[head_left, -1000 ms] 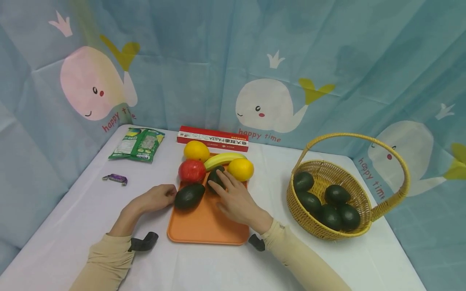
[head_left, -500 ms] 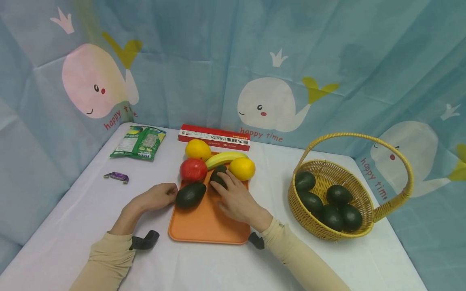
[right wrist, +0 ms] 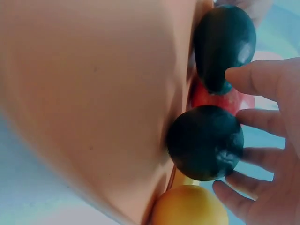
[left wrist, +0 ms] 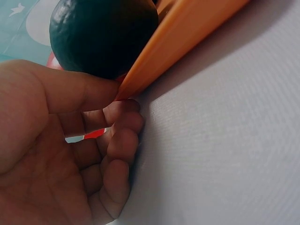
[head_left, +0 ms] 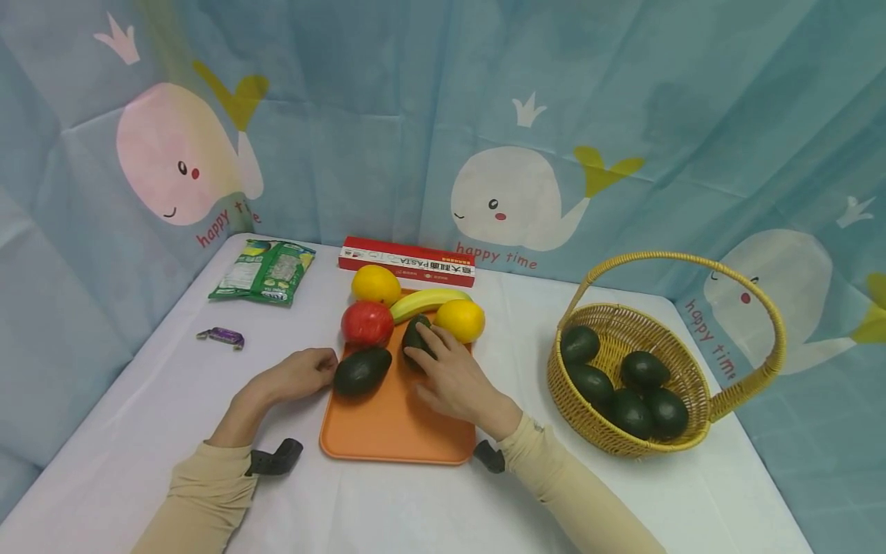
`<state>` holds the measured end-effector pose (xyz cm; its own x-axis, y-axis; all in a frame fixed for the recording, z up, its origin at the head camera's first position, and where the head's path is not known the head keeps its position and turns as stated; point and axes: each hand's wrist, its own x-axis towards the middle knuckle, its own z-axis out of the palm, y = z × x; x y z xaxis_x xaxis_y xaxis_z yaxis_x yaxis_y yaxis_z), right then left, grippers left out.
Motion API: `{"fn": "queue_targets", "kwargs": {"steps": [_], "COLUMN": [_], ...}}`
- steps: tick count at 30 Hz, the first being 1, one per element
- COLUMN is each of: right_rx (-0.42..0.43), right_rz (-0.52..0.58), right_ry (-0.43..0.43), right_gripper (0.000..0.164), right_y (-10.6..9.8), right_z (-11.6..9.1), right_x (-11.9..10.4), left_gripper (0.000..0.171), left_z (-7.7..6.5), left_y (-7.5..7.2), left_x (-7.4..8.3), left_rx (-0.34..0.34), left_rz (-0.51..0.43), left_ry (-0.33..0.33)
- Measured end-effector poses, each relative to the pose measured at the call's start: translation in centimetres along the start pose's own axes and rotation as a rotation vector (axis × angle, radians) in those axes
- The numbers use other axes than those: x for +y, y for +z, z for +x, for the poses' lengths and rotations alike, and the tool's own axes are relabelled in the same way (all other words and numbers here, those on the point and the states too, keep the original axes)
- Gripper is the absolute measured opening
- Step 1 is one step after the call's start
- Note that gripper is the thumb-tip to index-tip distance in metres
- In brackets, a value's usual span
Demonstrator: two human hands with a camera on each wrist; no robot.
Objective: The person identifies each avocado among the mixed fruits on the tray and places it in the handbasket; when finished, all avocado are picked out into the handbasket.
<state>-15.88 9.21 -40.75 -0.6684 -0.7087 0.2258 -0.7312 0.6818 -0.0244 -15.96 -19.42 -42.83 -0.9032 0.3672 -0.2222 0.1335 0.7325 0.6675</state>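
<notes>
An orange tray holds fruit, with its near half bare. My left hand pinches the tray's left edge, thumb on the rim and fingers below it in the left wrist view. Just inside that edge lies a dark green avocado, close over the thumb. My right hand reaches over a second avocado; its fingers are spread and fairly straight, the fingertips right at the fruit. Behind these are a red round fruit, a banana and two yellow fruits, one left, one right.
On the right stands a wicker basket with a tall handle and several avocados inside. A red pasta box lies behind the tray. Back left are a green snack bag and a purple-wrapped candy. A patterned curtain encloses the table.
The avocado under my right hand has turned slightly and shifted a little right, the hand moving with it. My left hand stays at the tray's edge.
</notes>
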Motion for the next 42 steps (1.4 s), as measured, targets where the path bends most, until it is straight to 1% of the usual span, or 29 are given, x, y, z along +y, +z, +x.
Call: {"fn": "queue_targets", "kwargs": {"steps": [6,13,16,25,34,38,42], "right_rx": [0.02,0.072,0.088,0.016,-0.004,-0.025,-0.02], "right_rz": [0.006,-0.006,0.001,0.04,0.061,0.103,0.144], "right_ry": [-0.033,-0.051,-0.066,-0.048,-0.052,-0.016,0.034], "right_gripper": [0.05,0.039,0.037,0.045,0.052,0.052,0.054], "right_y": [0.2,0.2,0.1,-0.3,-0.6,-0.9,-1.0], "right_z": [-0.3,-1.1,-1.6,-3.3,-5.0,-5.6,-6.3], "right_x": [0.2,0.1,0.2,0.6,0.6,0.5,0.5], "left_gripper": [0.008,0.009,0.009,0.008,0.01,0.009,0.009], "left_z": [-0.1,0.0,0.1,0.1,-0.1,-0.1,0.0], "left_y": [-0.1,-0.1,-0.1,-0.2,-0.4,-0.3,-0.2], "left_x": [0.1,0.1,0.1,0.4,0.3,0.2,0.2], "left_rx": [-0.003,-0.002,-0.001,-0.007,-0.011,-0.009,-0.012], "left_rz": [-0.001,-0.001,-0.002,-0.001,0.006,0.004,-0.001], "left_ry": [0.004,0.011,0.01,-0.003,-0.008,-0.008,-0.008]}}
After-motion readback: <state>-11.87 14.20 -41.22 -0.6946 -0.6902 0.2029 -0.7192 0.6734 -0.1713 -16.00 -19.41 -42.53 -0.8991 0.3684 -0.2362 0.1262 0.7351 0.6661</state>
